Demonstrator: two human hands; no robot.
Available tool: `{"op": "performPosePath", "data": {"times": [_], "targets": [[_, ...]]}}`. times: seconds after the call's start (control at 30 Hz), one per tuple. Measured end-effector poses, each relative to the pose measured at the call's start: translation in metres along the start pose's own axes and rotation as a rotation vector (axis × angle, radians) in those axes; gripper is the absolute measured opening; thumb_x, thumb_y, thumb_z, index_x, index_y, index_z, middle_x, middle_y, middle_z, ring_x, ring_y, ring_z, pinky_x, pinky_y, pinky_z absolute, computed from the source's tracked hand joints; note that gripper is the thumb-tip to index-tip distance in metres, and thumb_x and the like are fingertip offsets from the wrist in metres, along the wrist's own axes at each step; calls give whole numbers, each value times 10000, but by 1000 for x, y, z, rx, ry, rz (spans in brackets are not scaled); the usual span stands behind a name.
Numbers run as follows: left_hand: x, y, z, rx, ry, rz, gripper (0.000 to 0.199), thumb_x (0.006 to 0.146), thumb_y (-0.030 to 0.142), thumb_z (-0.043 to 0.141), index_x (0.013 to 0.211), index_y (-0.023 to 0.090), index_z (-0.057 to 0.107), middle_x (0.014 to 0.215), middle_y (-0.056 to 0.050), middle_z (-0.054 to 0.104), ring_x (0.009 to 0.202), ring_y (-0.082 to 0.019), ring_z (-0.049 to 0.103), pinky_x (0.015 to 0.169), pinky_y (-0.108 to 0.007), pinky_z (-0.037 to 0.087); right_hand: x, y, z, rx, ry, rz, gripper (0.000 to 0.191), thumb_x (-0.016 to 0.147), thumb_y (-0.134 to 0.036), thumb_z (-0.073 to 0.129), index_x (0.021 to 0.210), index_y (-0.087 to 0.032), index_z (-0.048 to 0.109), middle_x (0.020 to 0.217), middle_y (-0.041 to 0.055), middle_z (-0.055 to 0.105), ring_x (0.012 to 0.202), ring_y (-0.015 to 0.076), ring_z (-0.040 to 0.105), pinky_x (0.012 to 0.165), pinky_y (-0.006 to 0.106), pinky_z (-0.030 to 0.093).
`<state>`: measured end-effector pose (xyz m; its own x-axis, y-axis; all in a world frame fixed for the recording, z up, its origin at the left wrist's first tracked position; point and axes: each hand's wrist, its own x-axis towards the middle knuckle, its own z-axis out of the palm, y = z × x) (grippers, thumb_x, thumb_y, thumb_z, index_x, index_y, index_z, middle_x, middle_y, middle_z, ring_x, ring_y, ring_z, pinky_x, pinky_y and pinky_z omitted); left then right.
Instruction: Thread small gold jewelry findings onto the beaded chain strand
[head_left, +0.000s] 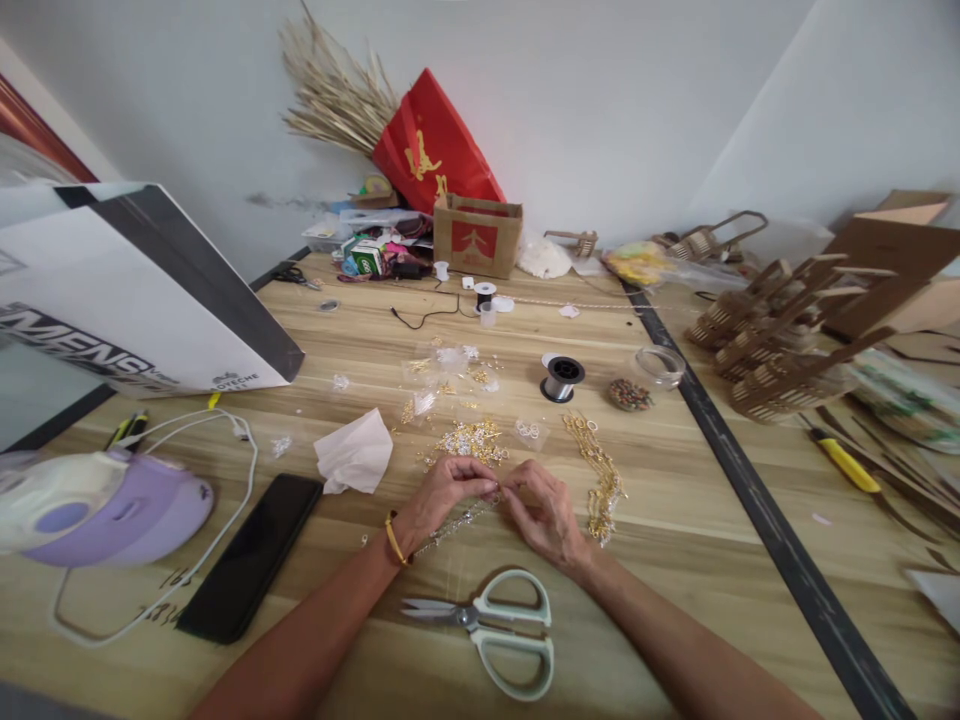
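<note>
Both hands, left hand (442,492) and right hand (544,510), pinch one beaded strand (457,522) with closed fingers; one pair of scissors (491,628), one phone (251,570), one tissue (354,455) lie nearby on the worktop (675,520).

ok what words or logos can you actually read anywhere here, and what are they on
"MENS", cut off at both ends: large white and black paper bag lying on the left of the wooden table.
Small print at that bag's lower corner: too blurred to read.
Gold figure on the red paper bag: a mark, not readable text.
Green box label: too small.
</note>
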<state>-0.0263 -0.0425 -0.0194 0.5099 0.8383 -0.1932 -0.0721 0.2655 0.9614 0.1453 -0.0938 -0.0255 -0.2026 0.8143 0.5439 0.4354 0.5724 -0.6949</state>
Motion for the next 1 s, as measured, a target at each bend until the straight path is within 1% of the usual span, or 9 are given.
{"op": "performPosePath", "data": {"times": [0.27,0.47,0.57,0.67,0.73,0.8,0.83,0.93,1.0], "targets": [[-1,5,3,-43,17,-23,120,610,200,742,676,110,701,586,-20,668,573,-122,588,631,-247,471,0,0,0,-16,8,1,78,882,-171,509,856,-201,576,752,37,600,695,163,571,618,289,471],[0,2,3,-63,-10,-24,114,629,200,726,688,106,700,577,-14,657,564,-112,579,621,-236,460,0,2,1,-9,2,11,68,874,-165,522,864,-204,577,763,35,605,706,162,576,625,286,472],[-1,3,2,-20,5,-22,139,633,195,726,743,112,705,650,-21,681,622,-121,601,663,-242,464,-1,3,2,-10,14,15,66,870,-165,525,874,-206,576,773,35,603,716,163,580,630,286,476],[-3,8,1,98,23,10,139,651,190,715,768,116,702,713,-29,690,676,-128,607,689,-243,463,-1,5,2,-19,18,21,71,868,-162,524,889,-207,574,763,31,593,710,165,576,633,290,475],[-6,13,1,199,74,51,106,681,192,693,756,117,694,718,-31,685,683,-130,604,685,-242,466,-2,5,2,-31,14,25,65,865,-161,521,876,-206,568,750,27,583,693,162,567,624,289,471],[-7,20,4,296,156,141,90,723,204,662,759,123,683,740,-36,682,705,-136,607,696,-247,474,-2,5,1,-42,-1,35,61,863,-159,516,852,-202,558,745,27,575,687,162,561,621,290,467],[-8,25,6,330,174,195,99,749,217,643,768,126,677,757,-40,682,728,-143,611,708,-254,481,-3,5,0,-42,-3,41,61,862,-158,513,841,-200,552,751,30,577,690,163,562,620,289,467],[-17,47,14,434,183,335,167,843,257,549,847,136,665,858,-61,682,835,-163,618,785,-283,490,-3,5,-1,-43,1,60,53,857,-156,518,835,-195,547,774,41,582,714,167,568,635,293,468],[-34,62,15,516,172,394,244,908,265,446,935,141,654,944,-80,672,898,-174,613,839,-310,487,-3,4,-2,-50,-10,63,49,860,-169,518,834,-197,550,753,37,578,696,167,566,628,295,467]]}}
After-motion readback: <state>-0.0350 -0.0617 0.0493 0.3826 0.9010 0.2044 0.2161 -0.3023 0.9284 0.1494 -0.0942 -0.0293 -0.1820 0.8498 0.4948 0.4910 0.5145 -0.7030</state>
